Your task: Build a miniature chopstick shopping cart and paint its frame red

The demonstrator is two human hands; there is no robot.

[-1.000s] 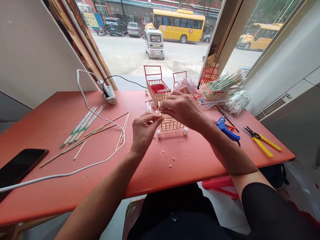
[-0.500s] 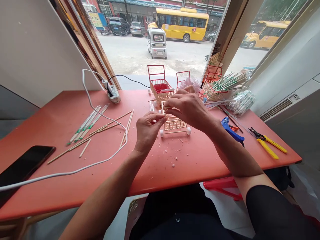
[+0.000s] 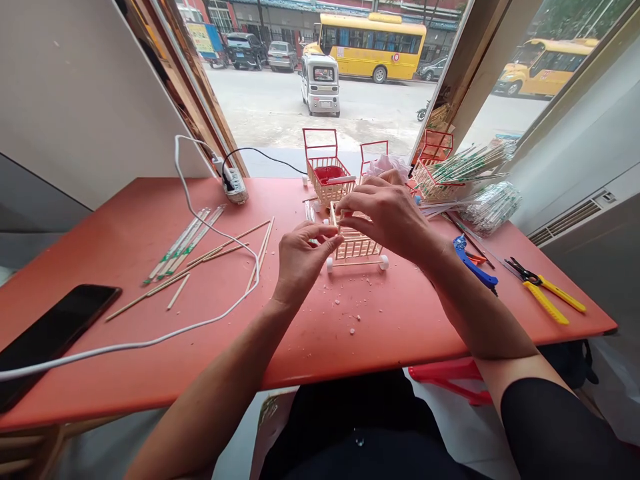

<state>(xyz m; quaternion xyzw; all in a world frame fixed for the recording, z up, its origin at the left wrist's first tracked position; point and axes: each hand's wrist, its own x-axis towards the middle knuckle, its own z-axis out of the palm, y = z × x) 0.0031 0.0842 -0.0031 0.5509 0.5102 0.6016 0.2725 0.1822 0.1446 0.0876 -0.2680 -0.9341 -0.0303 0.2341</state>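
Grip unchanged: left hand [image 3: 303, 257] and right hand [image 3: 387, 208] at cart [image 3: 357, 249], likely same spot still in work.
Both pinch fingers [image 3: 325, 231] together; what's between, too small to tell.

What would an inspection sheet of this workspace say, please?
Surface: red table, pale crumbs scattered.
Job's things: small stick cart on white wheels, partly hidden; red-handled cart behind.
Clutter: loose sticks and phone left; blue glue gun and yellow-handled tool right.
Hands: left hand and right hand close together at the cart; anything pinched unclear.
Cables: white cable crosses the table's left; black cable behind.
Surroundings: yellow bus outside.
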